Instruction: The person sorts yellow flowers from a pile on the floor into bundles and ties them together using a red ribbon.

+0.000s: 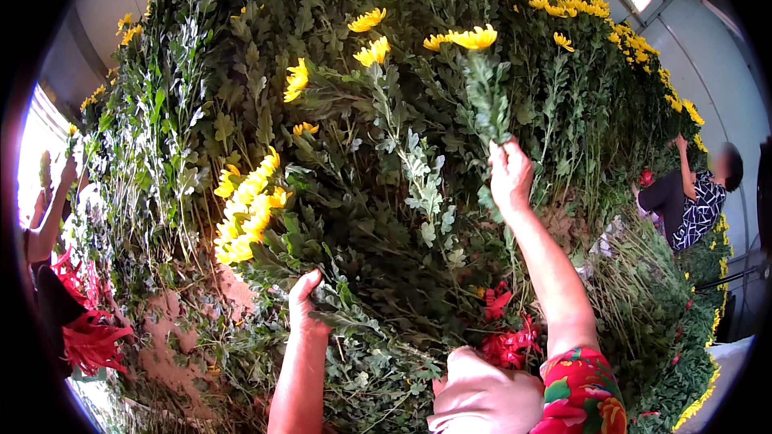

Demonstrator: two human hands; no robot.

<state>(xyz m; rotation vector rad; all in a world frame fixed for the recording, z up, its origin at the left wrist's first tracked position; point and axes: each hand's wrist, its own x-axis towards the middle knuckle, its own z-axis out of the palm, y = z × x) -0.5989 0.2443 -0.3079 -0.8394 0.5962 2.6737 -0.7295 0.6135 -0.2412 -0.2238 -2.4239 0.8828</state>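
Observation:
My left hand (309, 304) grips a bunch of yellow chrysanthemums (250, 211) by its leafy stems, the blooms pointing up and left. Farther forward on the right, my right hand (510, 173) holds a single yellow chrysanthemum (474, 38) upright by its stem, below the bloom. Between the hands a leafy chrysanthemum stem (410, 157) leans with its bloom at the top. Red plastic strips (509, 340) lie among the leaves beneath my right forearm. The lower ends of the bunch in my left hand are lost among foliage.
A high bank of chrysanthemum stems (573, 90) curves around in front. At the right a person (699, 199) sits by the flowers; at the left edge another person's arm (51, 217) reaches up. Bare soil (172, 343) and cut stems (621, 277) cover the ground. Red strips (93, 337) hang at lower left.

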